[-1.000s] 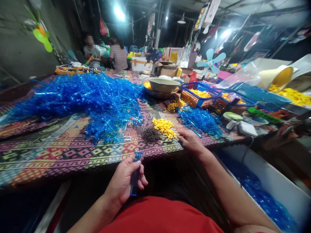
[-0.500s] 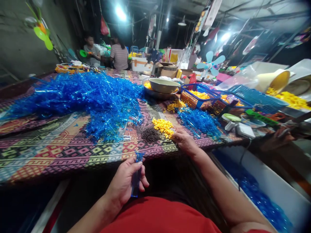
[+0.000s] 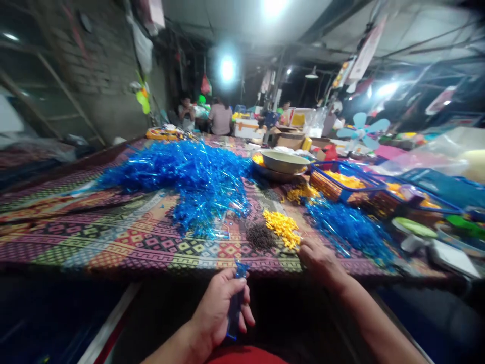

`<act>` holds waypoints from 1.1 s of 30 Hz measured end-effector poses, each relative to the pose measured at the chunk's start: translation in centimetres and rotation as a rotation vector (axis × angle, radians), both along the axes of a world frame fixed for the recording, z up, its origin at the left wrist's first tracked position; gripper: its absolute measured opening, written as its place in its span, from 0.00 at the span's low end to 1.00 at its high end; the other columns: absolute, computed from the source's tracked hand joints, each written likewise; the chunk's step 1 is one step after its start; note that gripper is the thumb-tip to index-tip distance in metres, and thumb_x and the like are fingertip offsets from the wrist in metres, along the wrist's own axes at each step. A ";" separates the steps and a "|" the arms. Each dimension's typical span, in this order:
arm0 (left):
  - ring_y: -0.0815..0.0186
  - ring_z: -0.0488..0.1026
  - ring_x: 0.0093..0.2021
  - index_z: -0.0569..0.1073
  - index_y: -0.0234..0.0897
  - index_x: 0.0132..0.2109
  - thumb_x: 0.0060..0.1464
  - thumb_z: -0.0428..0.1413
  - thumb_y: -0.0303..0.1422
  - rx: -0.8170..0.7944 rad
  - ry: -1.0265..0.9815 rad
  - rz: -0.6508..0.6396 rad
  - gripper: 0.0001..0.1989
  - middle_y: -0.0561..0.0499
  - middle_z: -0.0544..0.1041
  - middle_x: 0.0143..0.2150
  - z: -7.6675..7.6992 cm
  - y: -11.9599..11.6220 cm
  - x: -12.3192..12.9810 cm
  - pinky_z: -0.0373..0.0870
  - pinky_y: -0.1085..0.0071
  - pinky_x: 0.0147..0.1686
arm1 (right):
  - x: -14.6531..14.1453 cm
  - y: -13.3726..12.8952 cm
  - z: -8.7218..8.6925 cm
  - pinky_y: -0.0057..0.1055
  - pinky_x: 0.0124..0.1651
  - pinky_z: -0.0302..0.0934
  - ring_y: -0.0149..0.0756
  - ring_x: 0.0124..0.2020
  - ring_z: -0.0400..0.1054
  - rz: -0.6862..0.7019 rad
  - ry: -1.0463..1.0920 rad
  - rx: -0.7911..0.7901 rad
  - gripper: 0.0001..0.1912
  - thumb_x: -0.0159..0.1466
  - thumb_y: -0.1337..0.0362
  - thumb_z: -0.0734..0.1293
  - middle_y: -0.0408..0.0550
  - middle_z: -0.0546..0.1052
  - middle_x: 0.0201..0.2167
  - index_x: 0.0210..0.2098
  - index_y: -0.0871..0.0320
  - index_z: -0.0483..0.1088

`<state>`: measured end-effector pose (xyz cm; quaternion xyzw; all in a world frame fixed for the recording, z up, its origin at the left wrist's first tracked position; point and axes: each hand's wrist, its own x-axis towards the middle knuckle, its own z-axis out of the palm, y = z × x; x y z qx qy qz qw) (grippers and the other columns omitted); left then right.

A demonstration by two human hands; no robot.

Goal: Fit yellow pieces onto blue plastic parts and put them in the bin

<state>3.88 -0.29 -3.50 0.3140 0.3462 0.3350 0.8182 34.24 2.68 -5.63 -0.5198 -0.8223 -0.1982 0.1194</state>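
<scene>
My left hand [image 3: 223, 306] is closed around a blue see-through plastic piece [image 3: 235, 313], long and flat-sided with a flared top, held upright in front of the table edge. My right hand [image 3: 320, 258] rests at the near right edge of a small heap of yellow plastic bits [image 3: 282, 227]. Its fingers are bent together, and whatever lies between them is hidden. Touching the yellow heap on its left is a little pile of dark brown bits [image 3: 260, 236]. Farther left spreads a large mound of blue plastic pieces [image 3: 189, 167].
A patterned cloth [image 3: 125, 242] covers the table. Beyond the heaps stand stacked metal bowls [image 3: 284, 161] and a blue-rimmed basket [image 3: 341, 187] of yellow pieces. A smaller blue heap [image 3: 348, 225] lies right, near a small fan [image 3: 361, 130]. Several people [image 3: 221, 117] sit at the back.
The view has swung left, so everything sits farther right in the picture. My left hand keeps its hold on the blue piece. My right hand stays beside the yellow heap, its fingers more curled in.
</scene>
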 end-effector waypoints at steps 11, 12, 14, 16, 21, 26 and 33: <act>0.69 0.70 0.15 0.61 0.35 0.32 0.53 0.48 0.34 0.086 -0.032 0.100 0.07 0.55 0.68 0.25 0.2 0.2 -1.0 0.57 0.80 0.08 | -5.1 0.3 2.2 0.26 0.31 0.61 0.32 0.28 0.67 0.162 0.539 0.047 0.10 0.64 0.65 0.59 0.48 0.72 0.27 0.30 0.57 0.70; 0.70 0.70 0.15 0.61 0.35 0.32 0.53 0.48 0.34 0.099 -0.028 0.119 0.07 0.55 0.68 0.25 0.3 0.3 -1.1 0.57 0.80 0.08 | -7.0 0.4 2.5 0.25 0.31 0.61 0.32 0.28 0.67 0.211 0.616 -0.029 0.09 0.64 0.64 0.61 0.48 0.72 0.28 0.30 0.57 0.70; 0.70 0.70 0.15 0.61 0.35 0.33 0.54 0.48 0.34 0.129 -0.017 0.156 0.07 0.55 0.68 0.25 0.7 0.4 -1.3 0.57 0.80 0.09 | -10.6 0.7 2.6 0.24 0.29 0.60 0.30 0.26 0.66 0.277 0.693 -0.135 0.09 0.63 0.63 0.62 0.46 0.70 0.26 0.28 0.57 0.70; 0.70 0.70 0.15 0.61 0.35 0.33 0.54 0.48 0.35 0.163 -0.004 0.187 0.07 0.55 0.68 0.25 0.9 0.5 -1.7 0.58 0.80 0.09 | -13.5 1.1 2.2 0.23 0.27 0.59 0.29 0.25 0.65 0.297 0.690 -0.200 0.11 0.63 0.63 0.61 0.46 0.70 0.26 0.27 0.58 0.70; 0.71 0.69 0.16 0.62 0.34 0.33 0.54 0.48 0.35 0.209 0.022 0.244 0.07 0.55 0.67 0.26 1.2 0.7 -3.1 0.58 0.80 0.10 | -15.2 1.8 1.3 0.23 0.26 0.55 0.29 0.24 0.63 0.199 0.475 -0.324 0.14 0.64 0.65 0.59 0.44 0.68 0.23 0.23 0.58 0.69; 0.71 0.70 0.19 0.63 0.33 0.33 0.54 0.49 0.32 0.246 0.044 0.247 0.06 0.54 0.67 0.27 1.2 0.9 -3.7 0.62 0.78 0.13 | -14.0 1.7 1.7 0.24 0.27 0.55 0.29 0.24 0.64 0.145 0.462 -0.407 0.15 0.63 0.64 0.60 0.44 0.68 0.23 0.22 0.58 0.70; 0.69 0.72 0.22 0.65 0.33 0.36 0.52 0.51 0.32 0.240 0.076 0.162 0.06 0.52 0.69 0.29 1.0 0.6 -3.0 0.69 0.73 0.20 | -15.5 0.3 2.9 0.25 0.29 0.61 0.31 0.26 0.67 0.288 0.970 -0.381 0.07 0.60 0.62 0.65 0.45 0.73 0.26 0.30 0.58 0.73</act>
